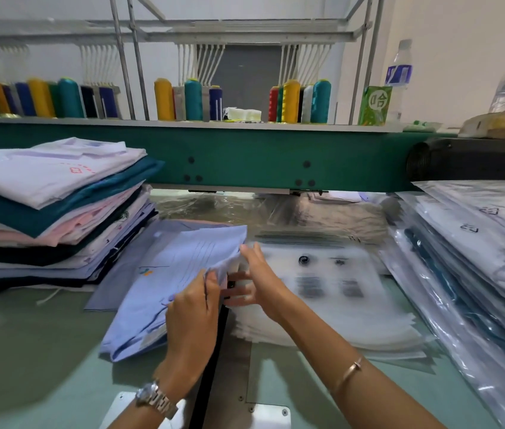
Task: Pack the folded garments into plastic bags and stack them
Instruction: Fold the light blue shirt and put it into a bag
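blue garment (164, 274) at bag stack (353, 335)
left hand (194, 311) pinches its edge; right hand (260, 275) fingers straight, touching top bag (322, 274).

Garment embroidery workshop, thread cones (193, 99) racked on a green machine beam (245, 156), stacked folded shirts (56, 205)

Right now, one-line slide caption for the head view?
Left hand grips a folded blue garment, right hand at its edge, beside stacked plastic bags.
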Demonstrator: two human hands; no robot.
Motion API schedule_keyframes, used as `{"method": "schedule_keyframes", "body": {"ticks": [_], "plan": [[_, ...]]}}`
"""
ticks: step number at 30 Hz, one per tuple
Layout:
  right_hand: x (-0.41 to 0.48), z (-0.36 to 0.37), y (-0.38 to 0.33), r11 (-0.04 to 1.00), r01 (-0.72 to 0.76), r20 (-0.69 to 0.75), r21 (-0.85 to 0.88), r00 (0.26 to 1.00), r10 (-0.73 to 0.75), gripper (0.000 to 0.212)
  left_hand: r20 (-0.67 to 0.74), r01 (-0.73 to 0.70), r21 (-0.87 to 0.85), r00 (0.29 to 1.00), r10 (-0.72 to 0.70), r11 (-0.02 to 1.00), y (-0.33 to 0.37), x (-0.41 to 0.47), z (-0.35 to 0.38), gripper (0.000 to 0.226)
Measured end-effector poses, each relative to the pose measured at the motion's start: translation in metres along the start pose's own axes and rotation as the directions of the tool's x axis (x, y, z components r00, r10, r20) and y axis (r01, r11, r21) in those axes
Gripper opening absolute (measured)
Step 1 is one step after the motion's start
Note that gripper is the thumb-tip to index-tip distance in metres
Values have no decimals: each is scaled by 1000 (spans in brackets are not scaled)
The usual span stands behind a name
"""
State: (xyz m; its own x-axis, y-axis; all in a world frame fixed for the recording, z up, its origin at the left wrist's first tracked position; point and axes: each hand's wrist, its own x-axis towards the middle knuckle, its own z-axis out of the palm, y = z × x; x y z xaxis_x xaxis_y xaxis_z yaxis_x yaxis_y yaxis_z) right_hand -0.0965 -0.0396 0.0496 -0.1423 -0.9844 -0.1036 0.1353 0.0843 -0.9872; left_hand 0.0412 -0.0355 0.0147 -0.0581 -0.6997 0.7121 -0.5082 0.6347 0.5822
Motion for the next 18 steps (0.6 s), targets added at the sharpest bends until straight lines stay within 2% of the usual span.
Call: {"method": "schedule_keyframes", "body": {"ticks": [2,3,5,7,9,10,11,12,13,15,18], "plan": [[12,3,2,999,-34,-6,5,999,34,60,122,-20,-16,992,22,1000,0,-6,0,40],[16,4,5,999,-45,-27,-22,999,45,65,225,-30,-38,974,38,999,-3,-8,-1,39],[22,3,13,992,-68,-52,-107,997,62,85,452,-2,-135,890,63,991,-12,-7,-6,36],[24,0,19,986,-58,-48,-157,998,51,85,555,80,-158,831,21,984,-25,1,-13,33],[25,-4,21,987,-59,-28,-151,998,55,75,472,126,49,871,-134,991,-48,12,-19,36],[26,-5,21,987,-60,-20,-146,998,58,71,402,129,232,890,-216,964,-61,19,-22,38],[26,-5,22,987,-66,-18,-148,998,64,67,356,141,420,883,-305,897,-76,25,-26,44],[26,-5,23,985,-72,-20,-159,997,70,65,330,182,559,846,-418,809,-90,29,-30,53],[27,-4,25,981,-76,-23,-176,997,73,63,320,241,627,788,-527,741,-102,32,-34,61],[30,-5,29,975,-86,-28,-204,996,82,61,321,376,597,697,-641,708,-119,38,-40,69],[31,-8,31,973,-84,-43,-217,996,76,61,350,618,396,582,-734,679,-132,50,-49,71]]}}
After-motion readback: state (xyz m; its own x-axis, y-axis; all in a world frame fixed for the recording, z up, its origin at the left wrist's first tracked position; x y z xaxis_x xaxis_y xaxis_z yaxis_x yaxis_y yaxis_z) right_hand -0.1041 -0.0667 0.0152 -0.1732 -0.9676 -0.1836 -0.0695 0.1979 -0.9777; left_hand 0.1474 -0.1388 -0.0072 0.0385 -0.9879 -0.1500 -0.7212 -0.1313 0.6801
